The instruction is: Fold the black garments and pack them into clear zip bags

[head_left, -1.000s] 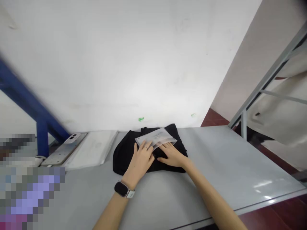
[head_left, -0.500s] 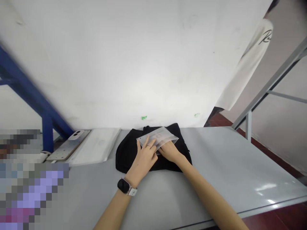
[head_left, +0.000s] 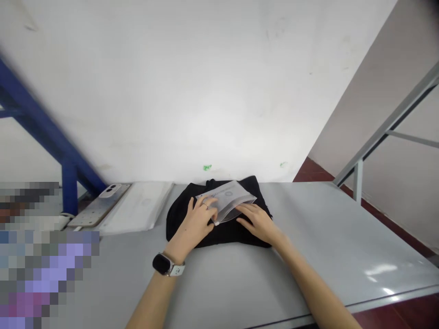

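Frosted plastic pouch (head_left: pixel 228 201) lies on folded black garment (head_left: pixel 240 235), mid-frame at bench (head_left: pixel 318 228) far edge. Left hand (head_left: pixel 195 224): fingers over pouch's left corner, grip unclear. Right hand (head_left: pixel 257 224): fingers spread open on garment, just beside pouch.

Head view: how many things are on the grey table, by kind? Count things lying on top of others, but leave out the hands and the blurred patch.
Black garment: 1
Clear zip bag: 1
Phone: 1
White flat packet: 1
Total: 4
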Demonstrator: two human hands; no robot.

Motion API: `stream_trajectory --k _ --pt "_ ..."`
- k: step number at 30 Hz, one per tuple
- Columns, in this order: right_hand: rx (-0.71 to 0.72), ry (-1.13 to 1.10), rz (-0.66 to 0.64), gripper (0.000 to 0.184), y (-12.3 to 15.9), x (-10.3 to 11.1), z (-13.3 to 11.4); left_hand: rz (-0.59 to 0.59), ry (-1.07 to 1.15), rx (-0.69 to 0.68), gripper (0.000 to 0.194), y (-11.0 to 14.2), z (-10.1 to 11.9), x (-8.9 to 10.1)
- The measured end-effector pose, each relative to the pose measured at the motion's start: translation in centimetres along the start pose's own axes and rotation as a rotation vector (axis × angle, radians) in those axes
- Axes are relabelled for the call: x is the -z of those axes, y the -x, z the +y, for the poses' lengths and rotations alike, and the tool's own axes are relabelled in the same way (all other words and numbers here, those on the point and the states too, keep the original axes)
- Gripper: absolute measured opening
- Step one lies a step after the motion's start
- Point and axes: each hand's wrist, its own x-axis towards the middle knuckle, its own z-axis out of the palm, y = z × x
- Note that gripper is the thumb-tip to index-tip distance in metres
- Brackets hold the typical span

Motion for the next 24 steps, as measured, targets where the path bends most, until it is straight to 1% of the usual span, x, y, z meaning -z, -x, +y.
stream_trajectory --k 2,4,5,8,12,16,19,22,24 --pt "-0.004 -0.004 0.093 0.022 0.1 0.1 -0.4 0.024 -0.006 -0.034 0.017 -0.1 0.2 0.2" --pt "0.033 0.018 0.169 0.016 -0.3 -0.4 -1.3 0.03 -0.009 -0.072 0.018 -0.2 0.4 0.2" --pt "0.065 0.038 0.184 0.014 -0.5 -0.8 -1.9 0.028 -0.005 -0.091 0.018 -0.2 0.4 0.2" --pt "0.159 0.113 0.166 0.012 -1.3 -2.1 -3.5 0.023 0.024 -0.143 0.017 -0.4 0.5 0.0" --pt "0.155 0.182 0.151 0.021 -1.7 -3.2 -4.4 0.036 0.039 -0.171 0.02 -0.7 0.4 -0.3" --pt "0.152 0.224 0.135 0.025 -1.6 -3.6 -3.9 0.032 0.009 -0.188 0.022 -0.8 0.7 -0.1" --pt "0.137 0.271 0.139 0.027 -1.6 -3.6 -3.0 0.032 -0.007 -0.206 0.024 -0.7 0.7 0.5" --pt "0.084 0.316 0.156 0.026 -1.5 -2.9 -1.6 0.043 0.001 -0.187 0.021 -0.5 0.3 1.6" --pt "0.022 0.349 0.173 0.025 -1.3 -2.2 -0.4 0.051 0.012 -0.155 0.018 -0.3 -0.3 2.5"
